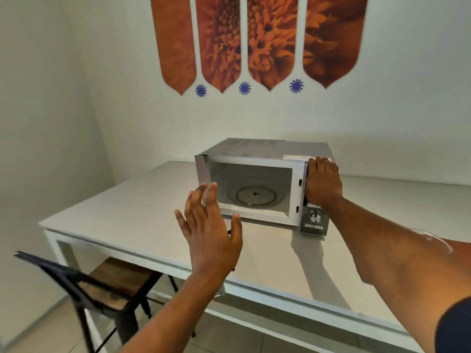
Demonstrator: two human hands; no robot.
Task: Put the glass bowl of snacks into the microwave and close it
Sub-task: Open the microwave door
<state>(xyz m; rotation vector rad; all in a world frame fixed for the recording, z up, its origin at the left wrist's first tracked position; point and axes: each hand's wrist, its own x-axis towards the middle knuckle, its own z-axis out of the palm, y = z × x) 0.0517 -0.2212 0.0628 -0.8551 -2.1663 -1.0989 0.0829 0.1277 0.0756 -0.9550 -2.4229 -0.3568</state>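
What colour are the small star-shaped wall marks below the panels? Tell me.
Blue; the small star-shaped wall marks show clearly in the head view.

Silver microwave (262,151) with white cavity, pale grey table (142,212), 4 orange flower-print wall panels (257,39)

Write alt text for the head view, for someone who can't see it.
A silver countertop microwave sits open on a white table, its round glass turntable empty. The person's right hand rests against the control-panel side; the open left hand hovers before the cavity. A glass bowl rim peeks out behind the right forearm.
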